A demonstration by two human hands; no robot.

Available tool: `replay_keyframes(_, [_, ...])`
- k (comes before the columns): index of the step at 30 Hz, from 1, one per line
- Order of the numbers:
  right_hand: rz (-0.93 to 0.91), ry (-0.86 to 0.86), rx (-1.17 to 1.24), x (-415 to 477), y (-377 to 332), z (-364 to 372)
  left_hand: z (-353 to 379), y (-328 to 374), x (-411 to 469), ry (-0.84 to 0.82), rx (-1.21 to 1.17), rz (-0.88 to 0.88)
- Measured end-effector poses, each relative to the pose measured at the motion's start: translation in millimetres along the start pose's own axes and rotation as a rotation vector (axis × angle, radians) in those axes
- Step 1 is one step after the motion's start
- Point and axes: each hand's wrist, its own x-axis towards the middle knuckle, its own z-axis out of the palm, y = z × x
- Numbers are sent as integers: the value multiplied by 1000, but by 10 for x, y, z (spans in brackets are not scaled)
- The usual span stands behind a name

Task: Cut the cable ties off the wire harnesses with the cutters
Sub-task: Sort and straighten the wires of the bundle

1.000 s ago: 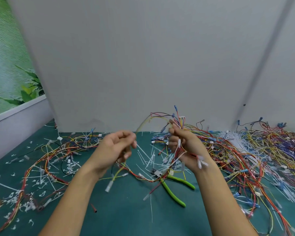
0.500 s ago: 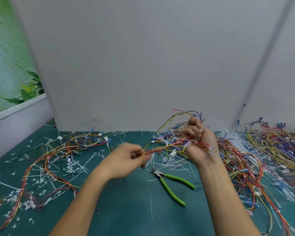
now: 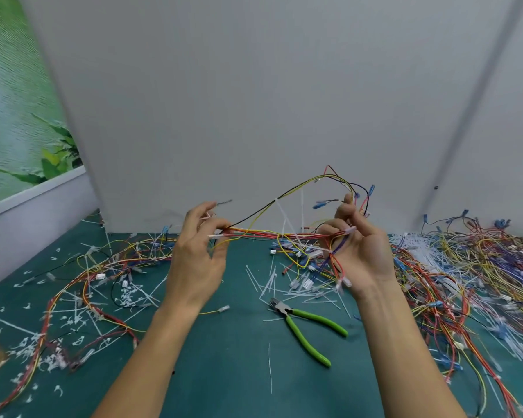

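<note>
One harness (image 3: 272,234) — pinched between left hand (image 3: 195,262) and right hand (image 3: 364,254).

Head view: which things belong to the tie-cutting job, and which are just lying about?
Job: harness pinched between left hand and right hand; cable ties on it; cutters on the mat; other harnesses heaped either side.
Lying about: cut tie scraps; plant picture; wall.

Both bare forearms reach forward. The left hand (image 3: 197,260) pinches one end of a red-and-yellow wire bundle (image 3: 272,235); the right hand (image 3: 364,257), palm toward the camera, grips the other end.
</note>
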Motion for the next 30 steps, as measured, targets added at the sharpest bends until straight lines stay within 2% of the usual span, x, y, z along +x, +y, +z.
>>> replay_keyframes(4, [66, -74, 72, -35, -32, 33, 25, -54, -35, 51, 25, 87])
replay_keyframes(9, [99, -41, 111, -67, -88, 80, 2, -157, -40, 103, 212, 27])
replay_keyframes(11, [114, -30, 170, -83, -130, 87, -60, -236, -18, 113, 213, -48])
replay_keyframes(14, [88, 28, 241, -87, -174, 73, -155, -339, 20, 127, 177, -250])
replay_keyframes(18, [76, 131, 217, -39, -157, 5, -229, -383, 76, -46, 115, -454])
replay_keyframes(20, [51, 183, 217, 1, -157, -23, -226, -333, 111, -59, -63, -547])
replay_keyframes(23, [54, 142, 233, -10, -154, -35, -258, -138, 155, 30, -425, -586])
replay_keyframes(26, [76, 124, 226, -12, -112, -64, -283, 67, 182, 81, -629, -464])
replay_keyframes(30, [83, 190, 81, 32, -57, -67, -258, 275, 159, -1, -878, -327])
